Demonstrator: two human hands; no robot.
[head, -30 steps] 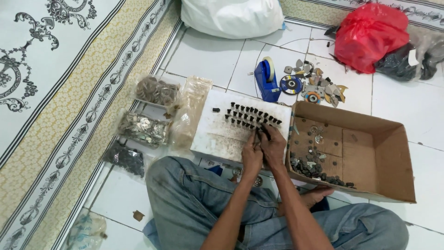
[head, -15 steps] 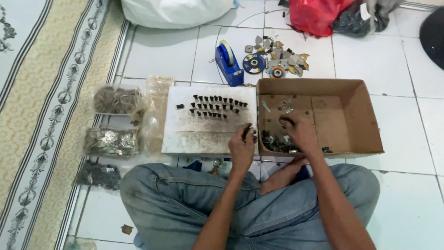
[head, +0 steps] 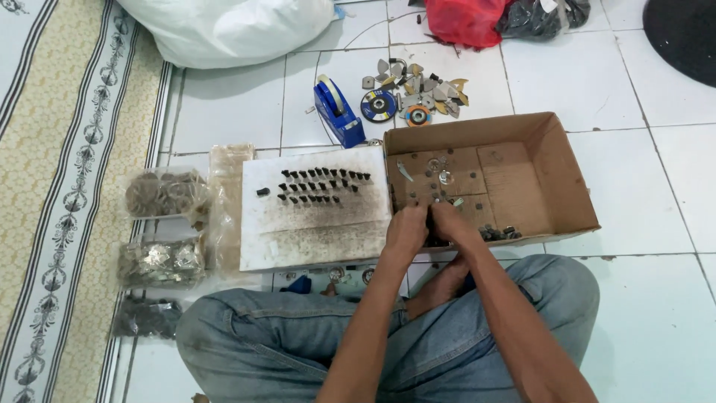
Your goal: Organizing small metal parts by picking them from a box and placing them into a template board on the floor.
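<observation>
Small dark parts (head: 496, 233) lie in a loose pile on the floor of the cardboard box (head: 567, 186), along its near wall, w/ a few more bits and a washer-like ring scattered toward the box's middle. Both hands meet at the box's near-left corner, right over the left end of that pile. Left hand (head: 406, 233) is curled, fingers bunched together & tips down at the box edge; right hand (head: 447, 224) is just beside it, touching or nearly so, fingers also drawn together. Probably pinching one small part between them, but the part itself is too small to make out, so can't tell for sure.

Left of the box, touching its side: white board (head: 313, 224), grimy, w/ two rows of small dark pieces standing near its far edge, plus one stray piece apart to the left. Further left, clear bags (head: 164, 195) of metal bits, three in a column, and one long, flat clear bag between them and the board.

Beyond the box: blue tape dispenser (head: 337, 110), then a cluster of discs (head: 379, 106) and grey metal scraps. Far edge: white sack (head: 239, 30), red bag (head: 466, 19). Person sits cross-legged in jeans on white tile; patterned rug (head: 52, 186) at left.
</observation>
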